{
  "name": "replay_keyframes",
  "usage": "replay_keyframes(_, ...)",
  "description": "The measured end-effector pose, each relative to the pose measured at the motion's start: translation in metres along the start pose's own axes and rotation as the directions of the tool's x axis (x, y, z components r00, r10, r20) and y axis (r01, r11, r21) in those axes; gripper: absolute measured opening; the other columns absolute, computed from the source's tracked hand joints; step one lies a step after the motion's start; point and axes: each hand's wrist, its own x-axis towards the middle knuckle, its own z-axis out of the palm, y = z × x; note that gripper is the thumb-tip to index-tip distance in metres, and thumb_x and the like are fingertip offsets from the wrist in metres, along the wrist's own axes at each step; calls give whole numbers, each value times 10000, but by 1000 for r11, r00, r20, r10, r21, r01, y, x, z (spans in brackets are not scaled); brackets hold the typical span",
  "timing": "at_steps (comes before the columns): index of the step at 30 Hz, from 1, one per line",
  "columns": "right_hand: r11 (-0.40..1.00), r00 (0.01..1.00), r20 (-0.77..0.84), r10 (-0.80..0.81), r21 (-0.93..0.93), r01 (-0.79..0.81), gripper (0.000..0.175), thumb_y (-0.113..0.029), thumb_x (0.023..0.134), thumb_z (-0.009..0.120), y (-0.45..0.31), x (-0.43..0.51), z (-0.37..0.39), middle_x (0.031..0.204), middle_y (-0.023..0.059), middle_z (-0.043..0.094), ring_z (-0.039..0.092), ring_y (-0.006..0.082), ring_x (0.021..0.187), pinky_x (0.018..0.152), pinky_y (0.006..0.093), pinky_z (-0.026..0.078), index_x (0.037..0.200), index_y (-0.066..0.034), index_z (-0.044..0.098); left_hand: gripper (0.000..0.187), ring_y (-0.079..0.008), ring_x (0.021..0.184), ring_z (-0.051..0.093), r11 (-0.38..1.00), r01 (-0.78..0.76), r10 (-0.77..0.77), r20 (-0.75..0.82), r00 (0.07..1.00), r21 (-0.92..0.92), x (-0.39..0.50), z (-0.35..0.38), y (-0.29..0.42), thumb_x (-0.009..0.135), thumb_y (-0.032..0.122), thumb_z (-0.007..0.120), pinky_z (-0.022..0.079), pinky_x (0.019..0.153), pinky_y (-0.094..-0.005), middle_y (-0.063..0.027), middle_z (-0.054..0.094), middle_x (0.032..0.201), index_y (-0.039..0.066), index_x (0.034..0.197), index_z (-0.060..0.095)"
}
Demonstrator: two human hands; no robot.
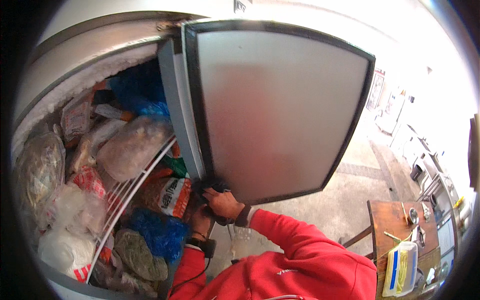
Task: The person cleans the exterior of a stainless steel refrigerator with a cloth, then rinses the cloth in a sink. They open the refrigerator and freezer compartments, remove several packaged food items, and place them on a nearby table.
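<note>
An upright freezer stands with its door [292, 112] swung out, its steel inner panel facing me and a dark gasket around it. At the door's lower hinge-side corner, my right hand [225, 204] has its fingers curled on a dark object [210, 184] that I cannot identify. Just below and to the left is my left hand [201, 221], close to the same object; its fingers are mostly hidden. A cord runs from the black band [204, 245] on my left wrist. Beside my hands, inside the freezer, lie a printed orange-and-white bag [175, 197] and a blue plastic bag [159, 230].
A white wire shelf [127, 204] splits the freezer; bagged frozen food [133, 146] is heaped on it. Frost [75, 92] lines the upper edge. To the right, a wooden table [392, 217] holds a plastic container [400, 268] and utensils. Concrete floor [300, 221] lies between.
</note>
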Motion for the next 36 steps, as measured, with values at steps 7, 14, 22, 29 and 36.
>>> replay_keyframes(7, 970, 870, 453, 193, 45, -239, 304, -234, 821, 607, 44, -49, -8, 967, 263, 680, 653, 446, 939, 811, 480, 533, 991, -3, 711, 199, -171, 894, 672, 968, 175, -219, -268, 938, -179, -20, -33, -44, 887, 56, 654, 545, 788, -306, -65, 709, 984, 27, 1083, 676)
replay_keyframes(14, 863, 698, -509, -503, -334, 379, 343, -30, 772, 677, -42, 83, -244, 1071, 175, 654, 632, 367, 993, 849, 440, 532, 1112, -57, 648, 68, -120, 679, 642, 898, 116, -318, -444, 838, -424, -34, 4, -24, 900, 98, 666, 532, 585, -249, -34, 678, 819, 47, 944, 673)
replay_keyframes(22, 407, 796, 72, -601, -830, 382, 227, -161, 727, 709, -92, 164, -243, 1058, 125, 617, 604, 306, 941, 763, 426, 517, 937, -106, 642, 79, -98, 646, 612, 857, 70, -338, -454, 824, -511, -40, -6, -24, 913, 119, 655, 519, 566, -244, -26, 660, 784, 63, 863, 630)
replay_keyframes(29, 571, 773, 593, -226, -562, 598, 523, -150, 785, 620, -37, 108, -95, 1293, 311, 537, 513, 452, 1217, 1107, 508, 365, 1221, 133, 558, 121, -99, 654, 614, 809, 127, -416, -407, 814, -574, -49, -19, -33, 947, 148, 651, 524, 564, -236, -29, 662, 792, 56, 871, 627)
replay_keyframes(36, 532, 723, 462, -513, -489, 691, 352, -159, 825, 563, 13, 38, 47, 1131, 212, 662, 621, 367, 1035, 945, 512, 456, 1108, 2, 697, 139, -133, 673, 647, 794, 138, -447, -416, 792, -592, -72, -36, -26, 948, 154, 652, 542, 584, -259, -65, 678, 822, 17, 924, 644)
